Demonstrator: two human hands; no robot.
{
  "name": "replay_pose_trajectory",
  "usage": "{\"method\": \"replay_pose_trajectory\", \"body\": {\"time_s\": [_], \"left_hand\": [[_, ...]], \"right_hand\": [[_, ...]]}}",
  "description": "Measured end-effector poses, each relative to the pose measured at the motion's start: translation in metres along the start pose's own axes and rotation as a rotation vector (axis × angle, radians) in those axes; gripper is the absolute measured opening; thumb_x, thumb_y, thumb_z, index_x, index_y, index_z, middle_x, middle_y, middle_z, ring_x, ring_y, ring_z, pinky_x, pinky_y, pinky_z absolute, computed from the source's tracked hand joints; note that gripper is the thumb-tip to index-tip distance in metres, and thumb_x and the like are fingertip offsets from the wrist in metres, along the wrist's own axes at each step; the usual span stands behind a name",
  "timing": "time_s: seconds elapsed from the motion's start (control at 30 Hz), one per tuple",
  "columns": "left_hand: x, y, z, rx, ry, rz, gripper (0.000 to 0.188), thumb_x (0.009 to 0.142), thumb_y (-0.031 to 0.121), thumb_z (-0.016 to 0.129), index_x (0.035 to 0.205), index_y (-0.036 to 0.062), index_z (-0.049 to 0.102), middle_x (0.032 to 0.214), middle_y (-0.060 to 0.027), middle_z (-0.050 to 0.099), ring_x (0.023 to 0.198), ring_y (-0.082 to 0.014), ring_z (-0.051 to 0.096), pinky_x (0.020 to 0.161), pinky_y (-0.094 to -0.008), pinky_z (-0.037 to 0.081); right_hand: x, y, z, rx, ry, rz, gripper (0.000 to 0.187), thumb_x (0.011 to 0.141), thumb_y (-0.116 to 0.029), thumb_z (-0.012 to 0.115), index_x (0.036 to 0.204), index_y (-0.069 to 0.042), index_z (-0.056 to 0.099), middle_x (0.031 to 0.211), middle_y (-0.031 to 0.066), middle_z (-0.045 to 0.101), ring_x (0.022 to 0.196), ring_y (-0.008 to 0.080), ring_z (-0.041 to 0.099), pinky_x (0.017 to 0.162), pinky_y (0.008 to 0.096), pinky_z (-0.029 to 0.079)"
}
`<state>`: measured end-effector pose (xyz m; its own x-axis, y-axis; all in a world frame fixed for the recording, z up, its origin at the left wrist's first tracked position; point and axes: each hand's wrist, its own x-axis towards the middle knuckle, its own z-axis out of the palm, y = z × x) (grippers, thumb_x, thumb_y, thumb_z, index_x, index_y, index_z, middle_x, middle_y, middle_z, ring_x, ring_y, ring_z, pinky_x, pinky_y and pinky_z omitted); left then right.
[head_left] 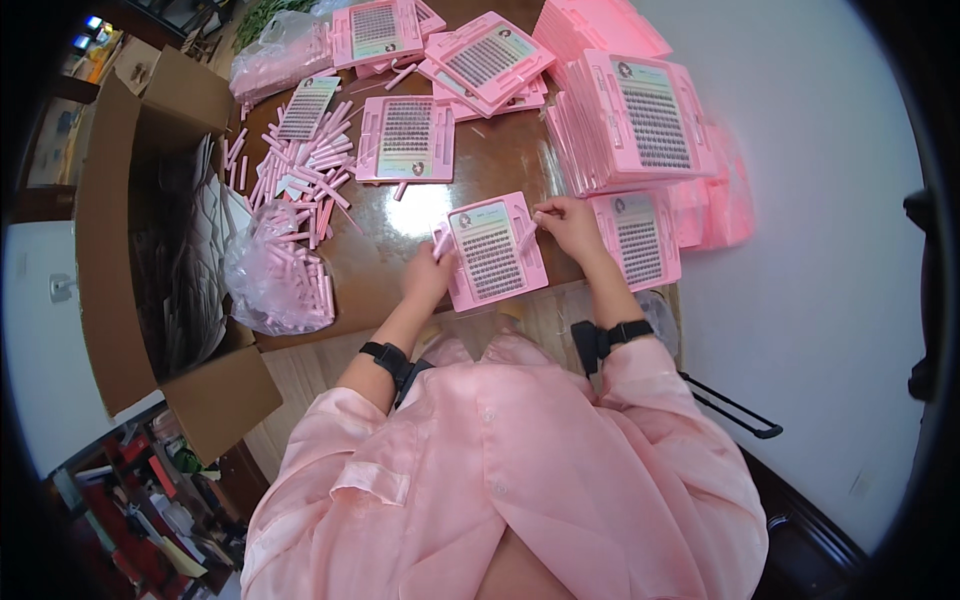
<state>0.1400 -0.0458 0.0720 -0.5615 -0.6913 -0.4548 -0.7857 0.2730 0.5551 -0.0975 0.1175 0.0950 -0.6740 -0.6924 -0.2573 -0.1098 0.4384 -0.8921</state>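
Observation:
A pink plastic tray point(536, 268) lies near the table's front edge, with a card of false lash clusters point(492, 262) set in its middle. My left hand point(428, 275) is closed on a slim pink tube point(442, 243) at the tray's left side. At the right side, my right hand point(572, 228) pinches by its fingertips another slim pink tube point(528, 238), which slants over the tray's side strip. Whether either tube sits in a slot cannot be made out.
Loose pink tubes point(320, 160) and a clear bag of tubes point(275, 265) lie left. A filled tray point(405, 140) lies beyond; stacked trays point(590, 150) stand right. An open cardboard box point(115, 240) with papers stands beside the table point(380, 215). A white wall point(810, 200) borders the right.

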Motion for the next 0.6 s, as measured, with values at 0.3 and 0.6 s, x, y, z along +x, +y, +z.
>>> {"method": "replay_pose_trajectory", "body": {"time_s": [0.3, 0.6], "left_hand": [[0.003, -0.012, 0.037, -0.452, 0.122, -0.268, 0.033, 0.092, 0.030, 0.064, 0.101, -0.0011, 0.054, 0.079, -0.0204, 0.068, 0.071, -0.0358, 0.070, 0.068, -0.0474, 0.054], [0.018, -0.022, 0.037, -0.743, 0.250, -0.208, 0.022, 0.089, 0.021, 0.068, 0.090, -0.0002, 0.060, 0.076, -0.0113, 0.065, 0.072, -0.0165, 0.062, 0.064, -0.0329, 0.048]], "right_hand": [[0.039, 0.015, 0.019, -0.432, -0.311, -0.171, 0.015, 0.072, -0.006, 0.076, 0.085, 0.000, 0.070, 0.082, 0.0174, 0.068, 0.077, 0.0305, 0.068, 0.072, 0.0381, 0.054], [0.016, 0.024, 0.028, -0.405, -0.115, -0.334, 0.021, 0.068, -0.001, 0.077, 0.085, 0.002, 0.065, 0.096, 0.0186, 0.060, 0.092, 0.0363, 0.061, 0.080, 0.0414, 0.050]]}}
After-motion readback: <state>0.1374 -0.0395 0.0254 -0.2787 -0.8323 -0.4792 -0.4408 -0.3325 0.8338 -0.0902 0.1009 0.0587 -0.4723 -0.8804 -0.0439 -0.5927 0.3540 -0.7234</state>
